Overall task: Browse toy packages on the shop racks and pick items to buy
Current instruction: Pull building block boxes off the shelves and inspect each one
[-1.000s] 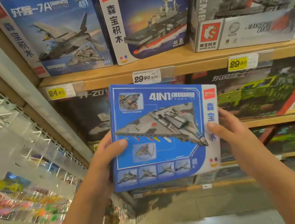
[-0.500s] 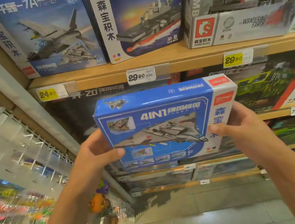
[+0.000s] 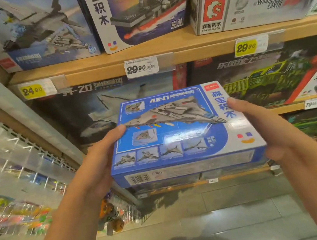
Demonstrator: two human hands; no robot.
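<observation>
We have tipped the blue box (image 3: 184, 134) back toward us: half a second ago its top edge faced us, now its bottom edge with the barcode does. Likely checking it before buying. Left hand (image 3: 98, 158) and right hand (image 3: 265, 129) grip its short sides, thumbs on the front. It hangs before the wooden shelf (image 3: 183, 45), glossy, uncrushed, showing a grey jet.

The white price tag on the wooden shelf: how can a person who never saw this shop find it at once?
Find the wooden shelf carrying the warship box. On its front edge, below that box, sits the white price tag reading 29.90. The tags either side of it are yellow.
</observation>
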